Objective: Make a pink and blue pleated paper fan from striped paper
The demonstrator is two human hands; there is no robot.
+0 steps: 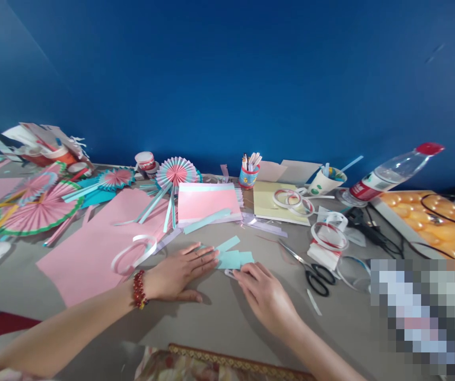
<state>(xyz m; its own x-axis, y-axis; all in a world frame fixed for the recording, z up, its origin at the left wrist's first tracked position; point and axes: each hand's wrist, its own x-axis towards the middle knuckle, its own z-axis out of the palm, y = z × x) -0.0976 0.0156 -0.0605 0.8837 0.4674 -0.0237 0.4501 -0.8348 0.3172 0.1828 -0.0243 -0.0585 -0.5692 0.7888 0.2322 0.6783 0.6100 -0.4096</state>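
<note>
1. I am looking at a small light-blue paper piece (233,258) lying flat on the grey table (219,323), near the middle and close to the front edge.
2. The left hand (179,272) is lying palm down. Its fingers are straight and pressed together, and the fingertips are resting on the paper's left end.
3. The right hand (265,293) is meeting the paper's near right corner with bent fingers. I cannot tell whether they are pinching it or only touching it.
4. A red bead bracelet (139,289) is sitting on the left wrist.
5. A white paper loop (134,252) is curling on a large pink sheet (88,254), just left of the left hand.
6. Black-handled scissors (317,276) are lying open just right of the right hand.
7. Farther back, I am seeing a pink paper stack (209,203), a yellow pad (265,203) and a pen cup (248,175).
8. Pleated pink paper fans (40,209) are spreading over the far left, and a red-capped clear bottle (390,172) is leaning at the far right.
</note>
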